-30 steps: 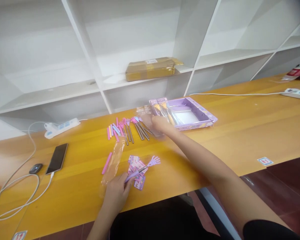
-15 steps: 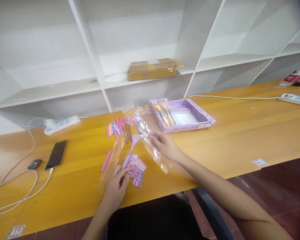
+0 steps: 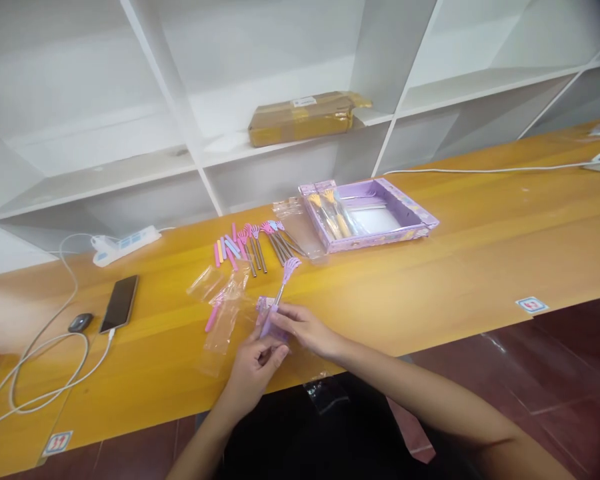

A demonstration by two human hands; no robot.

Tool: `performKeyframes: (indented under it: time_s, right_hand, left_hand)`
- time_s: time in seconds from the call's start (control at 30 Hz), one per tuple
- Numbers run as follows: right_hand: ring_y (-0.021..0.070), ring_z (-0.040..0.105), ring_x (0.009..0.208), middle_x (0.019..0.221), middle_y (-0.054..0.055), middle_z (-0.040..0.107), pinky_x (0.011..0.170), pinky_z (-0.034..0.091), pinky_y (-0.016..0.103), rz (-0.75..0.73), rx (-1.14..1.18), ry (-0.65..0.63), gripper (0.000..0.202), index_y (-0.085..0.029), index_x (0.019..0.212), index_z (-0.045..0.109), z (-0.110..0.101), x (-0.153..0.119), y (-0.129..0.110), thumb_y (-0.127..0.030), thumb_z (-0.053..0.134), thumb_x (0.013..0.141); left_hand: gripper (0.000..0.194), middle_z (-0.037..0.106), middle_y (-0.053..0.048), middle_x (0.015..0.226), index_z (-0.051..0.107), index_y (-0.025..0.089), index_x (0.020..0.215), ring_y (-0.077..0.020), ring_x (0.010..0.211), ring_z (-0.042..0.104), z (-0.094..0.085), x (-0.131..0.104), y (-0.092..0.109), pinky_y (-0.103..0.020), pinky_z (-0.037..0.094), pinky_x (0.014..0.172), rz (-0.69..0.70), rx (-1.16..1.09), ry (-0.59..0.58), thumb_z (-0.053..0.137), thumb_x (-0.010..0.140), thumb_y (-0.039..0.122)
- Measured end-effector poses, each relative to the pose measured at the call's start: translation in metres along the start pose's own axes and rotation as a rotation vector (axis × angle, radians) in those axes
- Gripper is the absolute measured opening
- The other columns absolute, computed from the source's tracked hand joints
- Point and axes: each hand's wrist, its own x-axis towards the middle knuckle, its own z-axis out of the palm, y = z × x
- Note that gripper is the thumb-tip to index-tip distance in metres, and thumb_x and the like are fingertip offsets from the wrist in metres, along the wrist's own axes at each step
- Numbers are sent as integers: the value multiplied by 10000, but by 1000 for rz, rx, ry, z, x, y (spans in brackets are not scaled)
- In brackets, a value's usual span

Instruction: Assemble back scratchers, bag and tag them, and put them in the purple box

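Note:
A purple back scratcher [image 3: 291,268] with a claw head and metal rod points away from me over the table. My left hand [image 3: 255,370] is closed on the lower end of its purple handle. My right hand [image 3: 307,330] also grips the handle, fingers pinched just above the left. Small printed cards [image 3: 266,303] lie under the hands, mostly hidden. Beyond are several metal rods with pink and blue claw heads [image 3: 267,228], beside loose coloured handle sleeves [image 3: 229,248]. A pink sleeve [image 3: 212,317] lies partly under clear plastic bags [image 3: 220,333].
An open purple box [image 3: 405,233] holds wrapped yellow back scratchers [image 3: 330,213]. On the left are a phone [image 3: 120,303], a black mouse [image 3: 81,323], a white cable and a power strip [image 3: 127,247]. A clear wrapper [image 3: 325,393] hangs by the table's front edge. A taped carton [image 3: 305,120] sits on the shelf.
My right hand has let go of the clear wrapper, now at the table's front edge, and moved left onto the back scratcher's handle. The view has shifted slightly.

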Motion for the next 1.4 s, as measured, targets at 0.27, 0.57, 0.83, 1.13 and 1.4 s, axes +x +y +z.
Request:
performKeyframes:
  time_s: [0.27, 0.57, 0.83, 1.13, 1.4]
  right_hand:
    - [166, 621, 861, 917, 10, 648, 797, 550, 292, -148, 227, 473, 495, -220, 936, 674, -28, -6, -20, -683, 821, 842]
    - [111, 301, 555, 685, -71, 323, 495, 256, 252, -22, -169, 284, 391, -236, 1055, 585, -37, -67, 1, -624, 537, 1074]
    - [156, 493, 700, 785, -7, 529, 674, 405, 292, -106, -689, 23, 416, -232, 892, 520, -43, -67, -5, -519, 371, 1153]
    - [194, 645, 791, 906, 44, 702, 755, 484, 311, -112, -869, -128, 415, -226, 974, 641, -36, -62, -19, -455, 351, 1165]
    - [214, 656, 774, 907, 47, 726, 732, 481, 331, -123, -814, -164, 377, -261, 1022, 697, -38, -62, -21, -448, 397, 1154]
  left_hand:
    - [285, 680, -67, 923, 787, 201, 836, -187, 809, 662, -26, 6, -2, -263, 564, 663, 55, -127, 196, 694, 994, 420]
    - [276, 767, -42, 839, 722, 176, 950, -163, 673, 725, -33, -6, -25, -285, 628, 685, -168, -348, 489, 780, 944, 446]
    - [321, 806, -102, 1057, 641, 191, 1085, -216, 801, 797, -27, -5, -31, -321, 669, 642, -123, -508, 625, 731, 988, 483]
    - [368, 814, -69, 914, 638, 170, 952, -201, 764, 802, -30, -5, -27, -314, 676, 679, -70, -579, 701, 770, 956, 513]
    - [424, 815, -72, 866, 688, 159, 906, -183, 735, 786, -33, 0, -23, -273, 656, 632, -149, -692, 600, 837, 881, 554]
